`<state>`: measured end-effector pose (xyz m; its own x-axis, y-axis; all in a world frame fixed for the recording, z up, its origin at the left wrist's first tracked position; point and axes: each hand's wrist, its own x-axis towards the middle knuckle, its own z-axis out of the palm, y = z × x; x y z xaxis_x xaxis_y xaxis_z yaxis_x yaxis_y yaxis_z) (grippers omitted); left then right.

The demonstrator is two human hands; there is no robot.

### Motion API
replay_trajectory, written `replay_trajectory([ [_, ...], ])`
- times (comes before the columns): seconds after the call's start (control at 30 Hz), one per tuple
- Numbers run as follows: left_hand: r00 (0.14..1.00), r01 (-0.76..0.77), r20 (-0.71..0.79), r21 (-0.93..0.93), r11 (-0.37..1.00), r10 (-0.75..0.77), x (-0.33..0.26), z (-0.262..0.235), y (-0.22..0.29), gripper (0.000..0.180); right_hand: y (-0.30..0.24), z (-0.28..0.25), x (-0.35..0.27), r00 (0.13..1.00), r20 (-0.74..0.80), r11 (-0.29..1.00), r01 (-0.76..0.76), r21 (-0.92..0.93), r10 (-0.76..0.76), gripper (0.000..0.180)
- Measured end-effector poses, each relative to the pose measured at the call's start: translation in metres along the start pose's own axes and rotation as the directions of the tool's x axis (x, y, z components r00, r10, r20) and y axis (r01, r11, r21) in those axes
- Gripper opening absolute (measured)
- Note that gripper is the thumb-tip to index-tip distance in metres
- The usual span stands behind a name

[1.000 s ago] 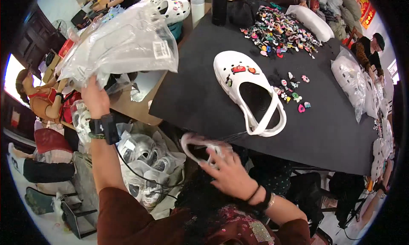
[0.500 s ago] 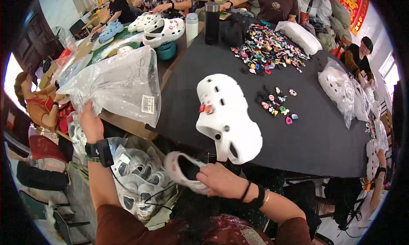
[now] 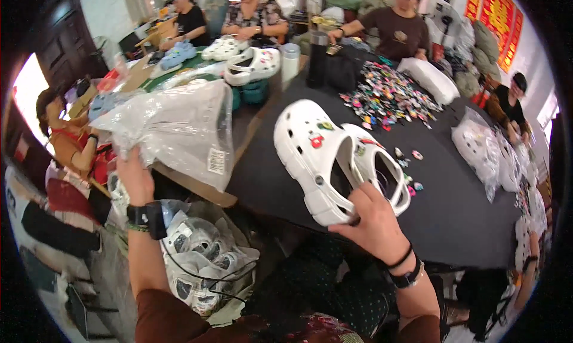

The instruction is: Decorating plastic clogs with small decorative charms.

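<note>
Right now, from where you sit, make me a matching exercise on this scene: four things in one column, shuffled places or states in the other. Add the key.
Column one
1. left hand
2. right hand
3. large heap of charms
4. dark bottle

Column two
A. standing near a white bottle
B. gripping white clogs at the heel end
C. many-coloured, on the black table
D. holding a clear plastic bag

Right pairs: 1-D, 2-B, 3-C, 4-A
</note>
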<state>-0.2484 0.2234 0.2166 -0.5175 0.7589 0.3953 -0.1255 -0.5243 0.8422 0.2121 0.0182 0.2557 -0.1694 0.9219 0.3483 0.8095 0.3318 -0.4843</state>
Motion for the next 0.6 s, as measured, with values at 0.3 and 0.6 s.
replay_trajectory([
  [0.3,0.998,0.067,0.029,-0.227,0.972,-0.062,0.044,0.024,-0.017,0.026,-0.002,0.029,0.000,0.996,0.013,0.996,-0.085,-0.040,0.085,0.050],
  [0.6,0.630,-0.711,0.459,0.664,0.229,0.626,0.266,0.043,-0.051,0.064,-0.004,0.036,-0.007,0.997,-0.044,0.997,-0.065,-0.043,0.063,0.053],
])
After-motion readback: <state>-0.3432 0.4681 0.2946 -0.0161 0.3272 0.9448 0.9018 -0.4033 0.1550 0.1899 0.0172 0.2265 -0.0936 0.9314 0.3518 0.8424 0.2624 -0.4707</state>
